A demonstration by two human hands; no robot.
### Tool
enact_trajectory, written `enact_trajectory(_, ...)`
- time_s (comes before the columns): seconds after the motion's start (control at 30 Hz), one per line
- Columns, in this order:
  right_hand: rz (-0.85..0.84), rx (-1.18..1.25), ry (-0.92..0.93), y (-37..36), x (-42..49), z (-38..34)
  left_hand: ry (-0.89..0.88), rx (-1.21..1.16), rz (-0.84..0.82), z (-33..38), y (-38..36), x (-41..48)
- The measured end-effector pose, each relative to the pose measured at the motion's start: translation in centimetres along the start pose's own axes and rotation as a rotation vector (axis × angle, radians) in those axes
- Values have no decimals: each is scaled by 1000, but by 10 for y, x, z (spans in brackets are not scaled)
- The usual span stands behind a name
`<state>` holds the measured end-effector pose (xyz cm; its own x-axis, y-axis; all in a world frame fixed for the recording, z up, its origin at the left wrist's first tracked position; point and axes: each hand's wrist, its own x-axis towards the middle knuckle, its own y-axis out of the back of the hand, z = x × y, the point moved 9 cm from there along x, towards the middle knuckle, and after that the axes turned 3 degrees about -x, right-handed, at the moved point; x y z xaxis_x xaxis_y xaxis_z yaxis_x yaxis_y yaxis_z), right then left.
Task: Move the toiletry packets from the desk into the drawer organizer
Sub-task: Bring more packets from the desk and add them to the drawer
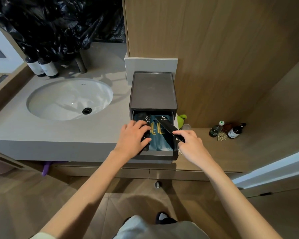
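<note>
A dark grey drawer organizer [153, 90] stands on the counter's right end with its drawer [156, 153] pulled out toward me. Teal packets [160, 140] with gold print lie flat inside it. My right hand [191, 144] pinches the near end of a long black packet [166, 125], which slants over the drawer's right side. My left hand [134, 137] rests in the drawer's left part, fingers curled over a black packet [144, 118] lying there.
A white sink [69, 99] is set in the grey counter [59, 131] to the left, with two dark bottles [41, 66] and black plastic sheeting behind. On the wooden shelf to the right stand bottles [235, 131], a small glass [186, 126] and a green object [181, 118].
</note>
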<state>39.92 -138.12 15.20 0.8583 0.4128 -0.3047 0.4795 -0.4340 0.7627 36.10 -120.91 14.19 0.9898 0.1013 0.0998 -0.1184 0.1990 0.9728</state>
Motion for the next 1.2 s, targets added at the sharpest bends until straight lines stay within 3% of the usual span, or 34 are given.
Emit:
enact_trajectory(0.13, -24, 9, -14, -3, 4, -1, -25, 84, -372, -2, -38, 14)
enact_trajectory(0.27, -54, 14, -3, -10, 9, -3, -39, 275, -501, -16, -55, 15)
enact_trajectory(0.43, -79, 32, -7, -19, 16, -7, -8, 221, -487, -19, -58, 20)
enact_trajectory(0.53, -92, 38, -12, -27, 23, -15, 21, 302, -464, -20, -60, 22)
enact_trajectory(0.77, -81, -1, 45, -52, 39, -43, 18, 409, -282, -19, -54, 19)
enact_trajectory(0.93, -252, -34, 72, -80, 53, -42, 2, 324, -222, -31, -40, 16)
enact_trajectory(1.1, -271, 47, 79, -86, 58, -31, -31, 284, -269, -38, -38, 11)
enact_trajectory(1.2, -182, 237, 40, -79, 60, -31, -23, 272, -279, -40, -39, 13)
